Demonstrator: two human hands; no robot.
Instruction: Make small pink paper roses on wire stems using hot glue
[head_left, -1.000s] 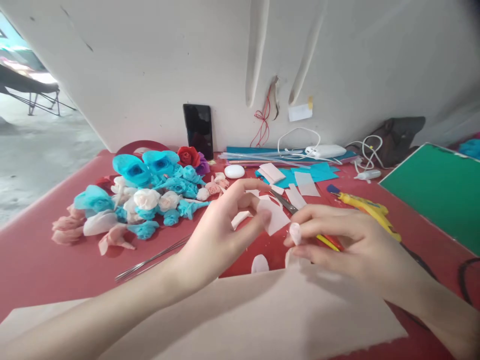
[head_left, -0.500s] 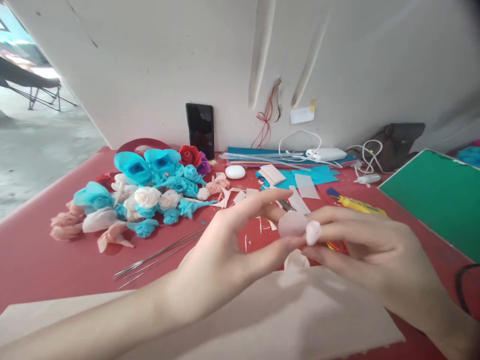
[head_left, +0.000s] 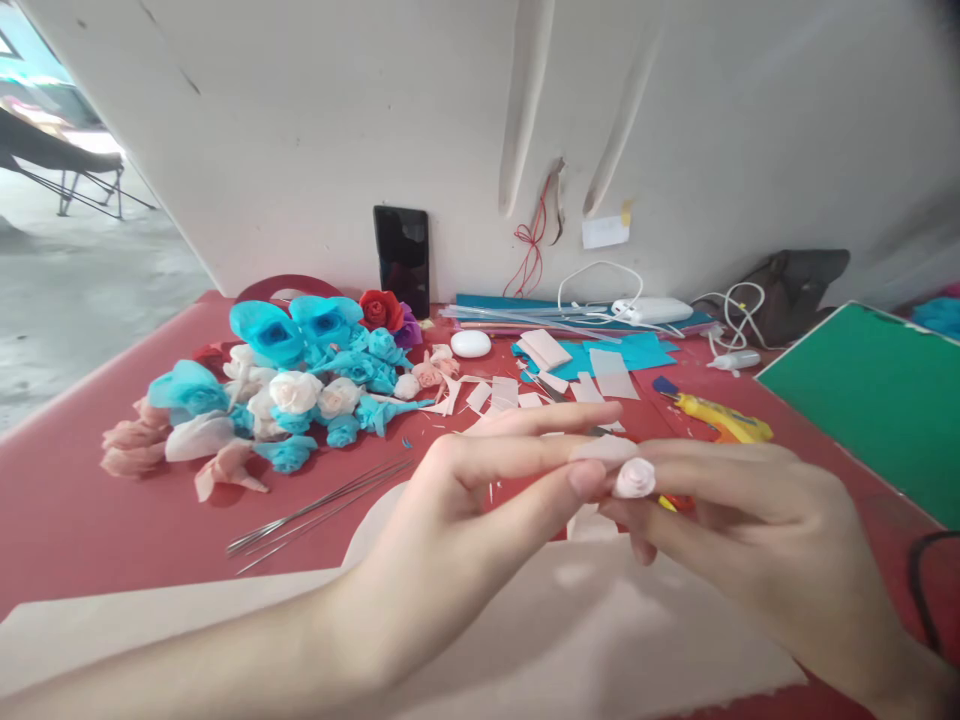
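Observation:
My right hand (head_left: 765, 510) pinches a small pale pink paper rosebud (head_left: 636, 478), its rolled spiral turned toward me. Between the thumb and forefinger of my left hand (head_left: 465, 530) is a thin pale pink paper petal (head_left: 604, 450), pressed against the bud's side. The fingertips of both hands nearly meet. Below them, a loose paper petal (head_left: 592, 522) lies at the edge of a large pale paper sheet (head_left: 600, 640). A red and yellow handle (head_left: 679, 502) shows partly behind my right hand.
Blue, white and pink paper flowers (head_left: 292, 392) pile at left, near thin metal wires (head_left: 315, 510). Paper scraps (head_left: 504, 392) and blue paper (head_left: 637, 350) lie behind my hands. A yellow glue gun (head_left: 724, 418), a green board (head_left: 862, 400) and a leaning phone (head_left: 403, 260) stand around.
My left thumb and forefinger have closed in, flattening the petal against the bud. The bud has turned its spiral end toward me and shifted slightly right.

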